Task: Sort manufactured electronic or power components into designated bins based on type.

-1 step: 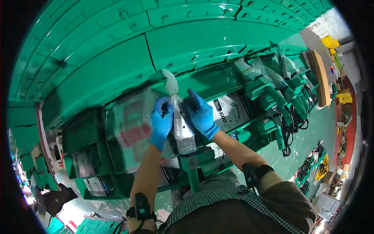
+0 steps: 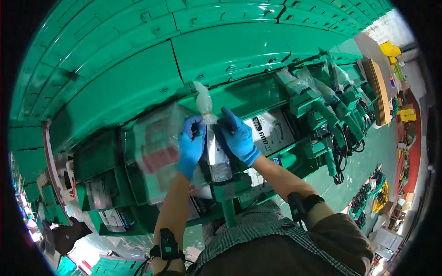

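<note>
A green-handled power tool [image 2: 227, 211] stands in front of me, its flat silver bar [image 2: 212, 154] pointing away. Over the bar's far end is a clear plastic bag [image 2: 204, 99], gathered into a tuft and bound by a thin band. My left hand [image 2: 191, 149], in a blue glove with dark fingertips, closes on the bag's skirt at the bar's left side. From the other side my right hand [image 2: 240, 142], gloved alike, pinches the bag below the band, its index finger raised. The exact grip is partly hidden by the fingers.
Several green corded tools [image 2: 324, 124] with bagged ends lie at the right. Printed boxes [image 2: 269, 131] fill green cases, and a clear bag with red print [image 2: 161, 152] lies left. Stacked green cases [image 2: 230, 50] rise behind. Cardboard [image 2: 378, 92] leans at far right.
The bag's gathered tuft has shifted slightly, and its band shows more plainly. Glare or plastic now hides the bar's print. Both hands stay almost in place.
</note>
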Motion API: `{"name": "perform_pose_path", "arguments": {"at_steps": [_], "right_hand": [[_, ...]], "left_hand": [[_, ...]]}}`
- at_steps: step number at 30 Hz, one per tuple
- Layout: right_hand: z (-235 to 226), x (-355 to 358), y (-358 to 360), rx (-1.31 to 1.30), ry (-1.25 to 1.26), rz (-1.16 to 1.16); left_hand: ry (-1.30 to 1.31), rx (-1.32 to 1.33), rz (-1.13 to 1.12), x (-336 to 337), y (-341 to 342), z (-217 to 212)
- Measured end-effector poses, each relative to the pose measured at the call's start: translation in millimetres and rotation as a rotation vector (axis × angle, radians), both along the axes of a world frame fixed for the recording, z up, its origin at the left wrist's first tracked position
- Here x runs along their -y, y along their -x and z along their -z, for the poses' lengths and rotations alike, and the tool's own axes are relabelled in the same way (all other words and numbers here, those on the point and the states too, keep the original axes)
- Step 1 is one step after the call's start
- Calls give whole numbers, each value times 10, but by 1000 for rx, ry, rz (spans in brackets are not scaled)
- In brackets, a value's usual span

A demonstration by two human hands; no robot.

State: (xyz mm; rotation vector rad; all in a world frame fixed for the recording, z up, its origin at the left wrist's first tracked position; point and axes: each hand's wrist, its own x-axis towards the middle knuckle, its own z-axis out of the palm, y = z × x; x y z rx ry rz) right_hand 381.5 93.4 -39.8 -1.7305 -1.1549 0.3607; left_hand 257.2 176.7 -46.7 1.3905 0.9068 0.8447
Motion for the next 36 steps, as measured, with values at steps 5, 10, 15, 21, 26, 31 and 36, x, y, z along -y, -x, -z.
{"name": "perform_pose_path", "arguments": {"at_steps": [5,10,15,21,26,31,36], "right_hand": [[113,311,-53,-15,69,-77],[55,306,-114,-98,139,-136],[62,206,-167,-509,62,-182],[-202,11,-102,-915,77,-253],[-223,50,109,-783,94,-265],[-299,274,183,-445,205,-331],[-446,626,183,-362,309,-439]], "left_hand": [[299,77,93,261,104,-70],[352,143,135,262,69,-208],[397,166,115,266,189,-104],[399,237,19,264,310,-256],[358,244,-44,267,514,-305],[280,161,1,476,722,-379],[564,-123,-79,873,1024,-362]]}}
